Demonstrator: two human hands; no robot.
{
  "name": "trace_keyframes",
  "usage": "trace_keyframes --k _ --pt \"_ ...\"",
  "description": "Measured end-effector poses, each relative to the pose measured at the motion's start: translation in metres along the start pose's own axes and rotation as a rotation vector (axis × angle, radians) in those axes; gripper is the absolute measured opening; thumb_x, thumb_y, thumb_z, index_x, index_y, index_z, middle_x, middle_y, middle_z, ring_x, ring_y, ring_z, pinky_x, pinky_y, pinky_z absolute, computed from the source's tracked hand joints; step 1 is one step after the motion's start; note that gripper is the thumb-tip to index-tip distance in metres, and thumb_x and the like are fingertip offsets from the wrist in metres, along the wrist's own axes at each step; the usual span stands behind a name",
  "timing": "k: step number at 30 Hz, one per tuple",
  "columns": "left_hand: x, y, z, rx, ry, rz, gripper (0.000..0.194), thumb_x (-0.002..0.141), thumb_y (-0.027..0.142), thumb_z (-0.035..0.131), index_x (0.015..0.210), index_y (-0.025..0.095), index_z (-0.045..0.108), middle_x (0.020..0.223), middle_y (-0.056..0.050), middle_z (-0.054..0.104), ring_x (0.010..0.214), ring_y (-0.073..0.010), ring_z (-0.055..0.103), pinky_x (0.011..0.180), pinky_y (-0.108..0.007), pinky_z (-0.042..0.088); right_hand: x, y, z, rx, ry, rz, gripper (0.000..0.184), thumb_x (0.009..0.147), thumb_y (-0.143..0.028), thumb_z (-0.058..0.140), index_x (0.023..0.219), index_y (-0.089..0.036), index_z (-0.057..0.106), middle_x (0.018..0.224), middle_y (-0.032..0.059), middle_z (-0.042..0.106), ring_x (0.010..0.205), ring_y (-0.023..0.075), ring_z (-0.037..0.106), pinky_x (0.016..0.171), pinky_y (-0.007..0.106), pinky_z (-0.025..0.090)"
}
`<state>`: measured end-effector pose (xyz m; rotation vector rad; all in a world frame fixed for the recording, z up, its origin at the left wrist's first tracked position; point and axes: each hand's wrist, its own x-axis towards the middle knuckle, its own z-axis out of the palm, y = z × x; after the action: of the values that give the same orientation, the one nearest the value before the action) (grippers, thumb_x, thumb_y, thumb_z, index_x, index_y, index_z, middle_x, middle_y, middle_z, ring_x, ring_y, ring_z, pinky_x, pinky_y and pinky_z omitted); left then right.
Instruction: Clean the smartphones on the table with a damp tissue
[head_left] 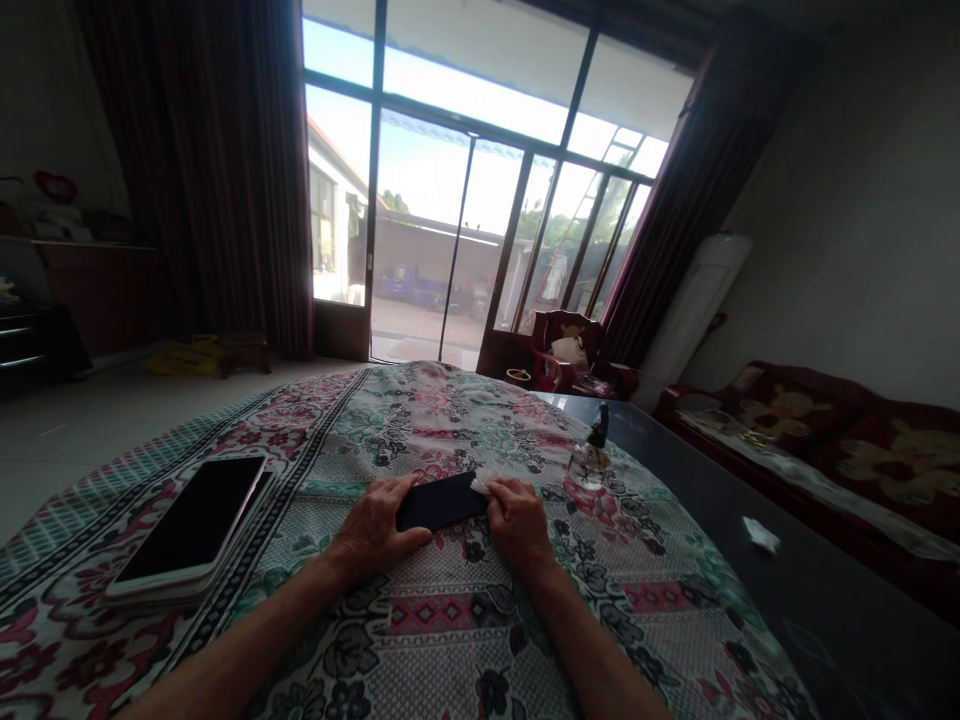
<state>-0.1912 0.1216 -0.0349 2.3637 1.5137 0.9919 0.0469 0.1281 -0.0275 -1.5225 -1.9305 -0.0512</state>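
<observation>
1. Landmark: the black slab (pixel 439 502), phone-shaped, lying flat on the floral cloth (pixel 450 640) in front of you, between your two hands. Its long axis runs across your view, its right end slightly farther from you than its left.
2. Your left hand (pixel 375 525) covers the slab's left end. You have the fingers pressed together and lying over it, with the thumb along the near edge, so the hand clasps the slab from above.
3. Your right hand (pixel 517 525) is at the slab's right end, nearest the white tissue (pixel 484 484). Your fingers are curled and bunched, pinching the tissue against that end. The tissue's exact contact is partly hidden by the hand.
4. Left of the slab, well apart from it, a white-framed phone (pixel 191 525) lies dark-screened on a pale stack, closer to your left hand than your right.
5. Right of the slab and beyond it, a small glass bottle (pixel 590 455) with a black top stands on the cloth, just past your right hand.
6. Farther right of the slab, a paper scrap (pixel 761 533) lies on the dark glass tabletop (pixel 750 640).
7. Beyond the slab are a red chair (pixel 566 350) and a glass door (pixel 420 240); a red sofa (pixel 787 420) runs along the right.
</observation>
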Motion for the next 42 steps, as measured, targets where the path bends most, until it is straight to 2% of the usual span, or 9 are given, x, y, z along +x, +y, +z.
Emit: trace_keyframes --k 9,13,17,19,23,27,33,38,42 --pt "0.000 0.001 0.003 -0.009 0.013 -0.052 0.076 0.067 0.040 0.070 0.134 0.012 0.049 0.126 -0.014 0.062 0.119 -0.0313 0.053 0.103 -0.042 0.043 -0.006 -0.017 -0.007 -0.113 -0.023 -0.004 0.022 0.080 -0.014 0.055 0.090 -0.023 0.072 0.098 0.0049 0.065 0.097 0.0214 0.053 0.089 0.032 0.037" --pt "0.000 0.001 0.004 -0.027 0.014 -0.062 0.074 0.066 0.037 0.071 0.134 0.018 0.050 0.126 -0.011 0.063 0.119 -0.0306 0.054 0.103 -0.043 0.042 -0.014 -0.047 -0.004 -0.058 -0.079 -0.168 0.021 0.085 -0.019 0.054 0.096 -0.026 0.070 0.103 0.0031 0.065 0.102 0.0211 0.051 0.091 0.033 0.035" --pt "0.000 0.000 0.006 -0.030 0.028 -0.060 0.072 0.068 0.035 0.068 0.135 0.016 0.049 0.128 -0.011 0.062 0.119 -0.0295 0.054 0.104 -0.041 0.041 -0.018 -0.068 0.002 0.018 -0.169 -0.323 0.023 0.091 -0.026 0.050 0.107 -0.028 0.067 0.118 0.0000 0.064 0.112 0.0213 0.048 0.096 0.034 0.033" --pt "0.000 0.001 0.006 -0.031 0.025 -0.063 0.074 0.068 0.036 0.069 0.135 0.015 0.048 0.128 -0.012 0.062 0.119 -0.0299 0.054 0.104 -0.041 0.042 -0.015 -0.065 0.006 0.010 -0.179 -0.298 0.026 0.093 -0.027 0.047 0.112 -0.028 0.065 0.125 -0.0007 0.062 0.117 0.0222 0.046 0.099 0.036 0.031" --pt "-0.002 -0.001 0.003 -0.031 0.010 -0.056 0.079 0.066 0.041 0.072 0.137 0.018 0.045 0.129 -0.012 0.061 0.121 -0.0307 0.053 0.104 -0.042 0.041 -0.004 -0.043 0.008 -0.097 -0.150 -0.107 0.034 0.096 -0.028 0.040 0.121 -0.025 0.063 0.133 0.0019 0.058 0.123 0.0254 0.044 0.100 0.040 0.031" --pt "-0.005 -0.009 -0.004 0.058 -0.006 -0.075 0.078 0.060 0.048 0.075 0.128 0.017 0.054 0.138 -0.015 0.053 0.131 -0.0342 0.043 0.110 -0.046 0.034 0.002 -0.027 0.007 -0.185 -0.113 0.014 0.037 0.096 -0.028 0.039 0.123 -0.022 0.062 0.135 0.0065 0.056 0.124 0.0272 0.046 0.099 0.042 0.033" --pt "-0.007 -0.019 -0.009 0.094 -0.054 -0.087 0.064 0.059 0.048 0.076 0.112 0.014 0.064 0.137 -0.017 0.053 0.131 -0.0350 0.043 0.110 -0.044 0.034 0.004 -0.024 0.009 -0.142 -0.119 -0.001 0.035 0.095 -0.023 0.038 0.119 -0.020 0.064 0.138 0.0061 0.054 0.131 0.0249 0.041 0.106 0.039 0.029" --pt "-0.002 -0.019 -0.008 0.060 -0.090 -0.116 0.067 0.060 0.047 0.075 0.118 0.015 0.062 0.137 -0.016 0.054 0.131 -0.0346 0.043 0.110 -0.045 0.034 0.006 -0.021 0.011 -0.110 -0.100 -0.048 0.036 0.094 -0.019 0.037 0.119 -0.019 0.063 0.133 0.0060 0.057 0.125 0.0222 0.045 0.106 0.033 0.029" --pt "0.000 -0.021 -0.008 0.051 -0.150 -0.136 0.071 0.064 0.048 0.071 0.126 0.016 0.057 0.142 -0.015 0.049 0.135 -0.0343 0.038 0.111 -0.047 0.030 0.010 -0.031 0.010 -0.112 -0.102 -0.106 0.035 0.086 -0.013 0.044 0.113 -0.022 0.065 0.120 0.0044 0.062 0.113 0.0220 0.050 0.098 0.032 0.033"
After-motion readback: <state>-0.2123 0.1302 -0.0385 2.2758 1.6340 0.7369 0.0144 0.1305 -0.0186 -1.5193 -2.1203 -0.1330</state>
